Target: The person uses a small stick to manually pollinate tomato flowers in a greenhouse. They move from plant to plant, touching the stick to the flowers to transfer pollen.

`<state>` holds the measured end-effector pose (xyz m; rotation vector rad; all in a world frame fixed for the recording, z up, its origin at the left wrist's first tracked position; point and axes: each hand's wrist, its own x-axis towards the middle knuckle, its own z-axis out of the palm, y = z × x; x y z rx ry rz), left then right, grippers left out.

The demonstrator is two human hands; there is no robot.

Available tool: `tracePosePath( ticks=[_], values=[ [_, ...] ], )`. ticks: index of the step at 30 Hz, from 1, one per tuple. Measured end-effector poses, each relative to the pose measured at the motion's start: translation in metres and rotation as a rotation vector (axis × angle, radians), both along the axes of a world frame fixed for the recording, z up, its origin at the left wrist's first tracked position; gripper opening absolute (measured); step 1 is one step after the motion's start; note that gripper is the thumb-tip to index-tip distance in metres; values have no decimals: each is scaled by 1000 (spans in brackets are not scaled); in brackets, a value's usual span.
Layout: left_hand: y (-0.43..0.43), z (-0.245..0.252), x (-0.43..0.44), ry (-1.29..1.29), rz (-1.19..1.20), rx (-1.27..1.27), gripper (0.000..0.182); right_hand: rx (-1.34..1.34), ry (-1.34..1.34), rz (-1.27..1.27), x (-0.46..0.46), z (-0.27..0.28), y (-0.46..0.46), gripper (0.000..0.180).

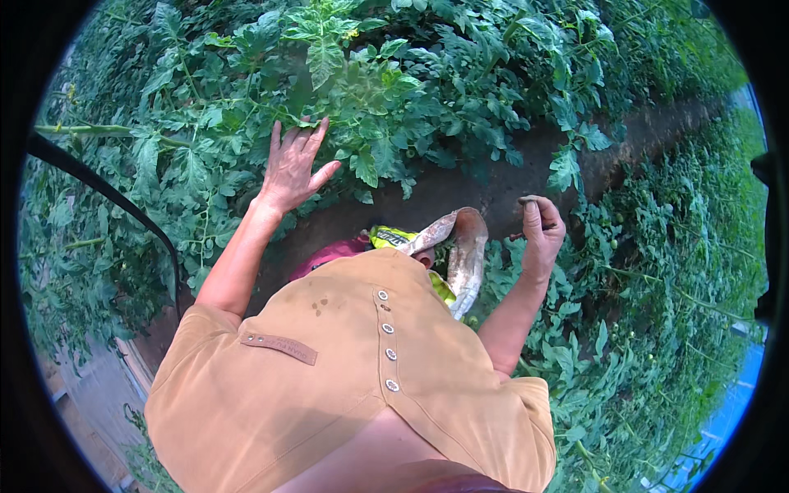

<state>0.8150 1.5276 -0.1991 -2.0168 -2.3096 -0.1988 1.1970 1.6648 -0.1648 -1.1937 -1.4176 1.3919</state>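
Observation:
My left hand is raised among tomato leaves, its back towards me and its fingers spread. The fingertips touch or lie just in front of the foliage; whether they touch a stem is hidden. My right hand is held up over the path, thumb and index finger pinched together. A small, thin dark red thing shows at its curled fingers; I cannot tell what it is. Below and between my hands is a yellow-green bag bearing writing, with a stained whitish cloth band, partly hidden by my tan shirt.
Dense tomato plants with small green fruits line the right side. A bare soil path runs between the rows. A thick stem crosses the upper left. A black cable-like strip curves down at left. Blue sheeting lies at lower right.

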Motion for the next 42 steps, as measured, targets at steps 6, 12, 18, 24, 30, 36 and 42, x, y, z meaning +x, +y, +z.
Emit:
tracePosePath(
  ticks=[6, 12, 18, 24, 30, 36, 42],
  values=[
    [-5, 4, 5, -114, -9, 146, 73, 99, 429, -114, -15, 52, 3, 42],
    [-13, 41, 29, -230, -8, 199, 64, 115, 663, -104, -15, 77, 25, 50],
    [-9, 74, 63, -252, 88, 282, 45, 95, 792, -149, 18, 73, 81, 51],
    [46, 83, 120, -453, 91, 589, 16, 60, 901, -195, 74, 74, 159, 41],
    [153, 115, 195, -585, -27, 758, 9, 193, 820, -392, 158, 96, 229, 36],
    [244, 127, 268, -610, -203, 758, 14, 329, 683, -623, 279, 100, 254, 30],
    [327, 109, 358, -673, -486, 635, 27, 343, 628, -769, 382, 84, 242, 32]
  ],
)
